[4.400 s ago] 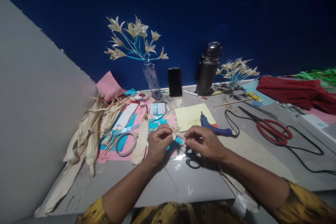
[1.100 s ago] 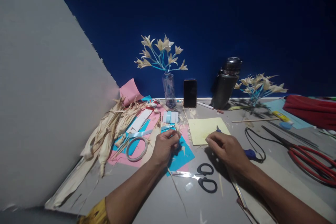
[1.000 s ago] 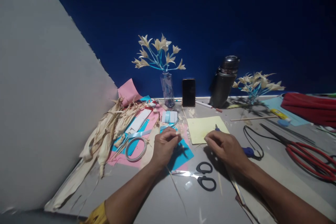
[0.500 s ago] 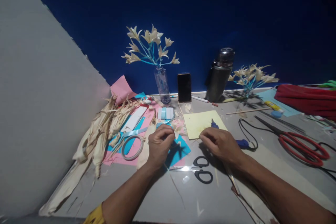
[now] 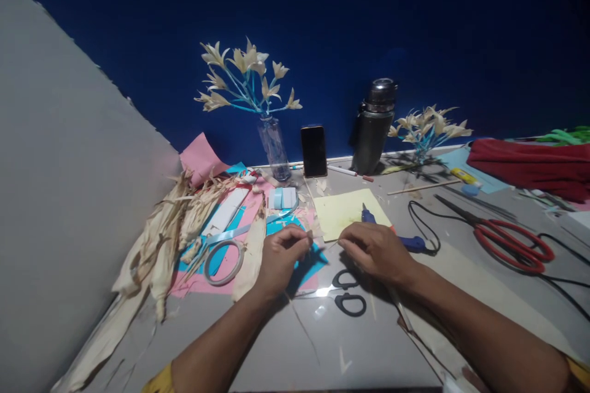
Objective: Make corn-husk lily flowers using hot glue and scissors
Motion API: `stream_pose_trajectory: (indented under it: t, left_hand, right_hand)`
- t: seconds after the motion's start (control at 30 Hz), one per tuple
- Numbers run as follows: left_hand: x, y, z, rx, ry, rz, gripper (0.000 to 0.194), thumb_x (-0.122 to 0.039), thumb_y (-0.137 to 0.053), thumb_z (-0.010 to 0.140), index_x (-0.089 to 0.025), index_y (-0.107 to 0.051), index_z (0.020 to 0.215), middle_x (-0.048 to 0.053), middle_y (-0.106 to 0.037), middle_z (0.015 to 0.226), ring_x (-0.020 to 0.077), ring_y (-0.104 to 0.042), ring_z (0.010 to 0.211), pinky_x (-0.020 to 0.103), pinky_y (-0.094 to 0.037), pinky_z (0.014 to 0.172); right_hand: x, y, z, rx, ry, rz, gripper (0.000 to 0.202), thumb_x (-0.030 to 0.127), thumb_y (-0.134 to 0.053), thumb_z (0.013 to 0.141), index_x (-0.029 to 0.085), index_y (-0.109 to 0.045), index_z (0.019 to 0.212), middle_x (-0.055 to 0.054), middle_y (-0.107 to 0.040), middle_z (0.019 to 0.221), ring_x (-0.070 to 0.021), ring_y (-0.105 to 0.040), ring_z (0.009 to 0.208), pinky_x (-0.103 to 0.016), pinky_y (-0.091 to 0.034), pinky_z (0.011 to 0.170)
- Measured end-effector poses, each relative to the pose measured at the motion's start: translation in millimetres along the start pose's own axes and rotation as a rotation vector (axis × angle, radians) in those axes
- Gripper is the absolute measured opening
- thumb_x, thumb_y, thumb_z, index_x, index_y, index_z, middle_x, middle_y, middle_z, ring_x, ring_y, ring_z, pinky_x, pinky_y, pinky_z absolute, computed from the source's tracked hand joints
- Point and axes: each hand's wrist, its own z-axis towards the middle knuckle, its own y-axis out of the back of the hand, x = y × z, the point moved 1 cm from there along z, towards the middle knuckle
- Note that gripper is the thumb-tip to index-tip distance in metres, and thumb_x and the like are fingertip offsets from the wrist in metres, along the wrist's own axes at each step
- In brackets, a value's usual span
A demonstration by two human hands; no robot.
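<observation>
My left hand (image 5: 282, 256) is closed in a pinch over the blue paper (image 5: 317, 263). Whatever lies between its fingertips is too small to make out. A thin strand (image 5: 304, 326) trails on the table below that hand. Just to the right, my right hand (image 5: 378, 252) also pinches, its fingertips at the near edge of the yellow paper (image 5: 332, 214); what they hold is unclear. A small gap separates the two hands. Black-handled scissors (image 5: 350, 304) lie between my wrists. Behind my right hand rests a blue glue gun (image 5: 411, 244), partly hidden.
Dried corn husks (image 5: 150, 258), a tape roll (image 5: 224, 263) and pink paper (image 5: 203, 159) crowd the left. At the back stand a vase (image 5: 273, 148) of husk flowers, a phone (image 5: 314, 152) and a flask (image 5: 374, 129). Large red-handled scissors (image 5: 511, 245) lie right, near a red cloth (image 5: 525, 166).
My hands have come slightly closer together, both fingers still pinched. The whole view has shifted, so the things on the table appear further left.
</observation>
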Motion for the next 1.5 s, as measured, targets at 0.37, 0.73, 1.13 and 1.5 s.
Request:
stream_pose_trajectory:
  t: [0.37, 0.73, 1.13, 1.5]
  left_hand:
    - [4.1, 1.3, 2.3, -0.033, 0.118, -0.082, 0.02, -0.026, -0.08, 0.064, -0.015, -0.063, 0.063, -0.004, -0.053, 0.058, 0.0064, -0.042, 0.05, 0.022, -0.031, 0.049]
    - [4.6, 3.9, 1.9, -0.09, -0.014, 0.006, 0.016, -0.024, -0.078, 0.067, -0.016, -0.066, 0.059, -0.002, -0.051, 0.06, 0.0088, -0.043, 0.054, 0.022, -0.034, 0.048]
    - [-2.3, 1.6, 1.6, -0.04, -0.152, 0.085, 0.006, -0.023, -0.077, 0.068, -0.019, -0.075, 0.064, 0.002, -0.057, 0.07, 0.0119, -0.048, 0.06, 0.022, -0.036, 0.045]
    - [8.7, 9.0, 1.9, -0.078, -0.11, 0.101, 0.023, -0.023, -0.072, 0.073, -0.018, -0.061, 0.053, 0.002, -0.053, 0.067, 0.0122, -0.047, 0.057, 0.025, -0.039, 0.046]
  right_hand:
    - [0.9, 0.6, 0.7, 0.025, -0.004, -0.044, 0.019, 0.021, -0.052, 0.093, 0.02, -0.063, 0.079, -0.003, -0.071, 0.076, -0.0183, -0.064, 0.071, -0.029, -0.04, 0.064]
    - [-1.7, 1.1, 0.8, 0.041, -0.014, -0.067, 0.018, 0.02, -0.053, 0.092, 0.02, -0.064, 0.078, -0.003, -0.072, 0.077, -0.018, -0.064, 0.071, -0.028, -0.041, 0.065]
    - [-0.6, 1.7, 0.9, 0.059, -0.028, -0.097, 0.016, 0.02, -0.054, 0.092, 0.02, -0.065, 0.079, -0.003, -0.072, 0.078, -0.0191, -0.065, 0.073, -0.029, -0.04, 0.065]
    - [-2.4, 4.8, 2.0, 0.041, -0.053, -0.114, 0.015, 0.019, -0.055, 0.092, 0.02, -0.065, 0.081, -0.003, -0.073, 0.081, -0.0188, -0.066, 0.074, -0.028, -0.04, 0.066]
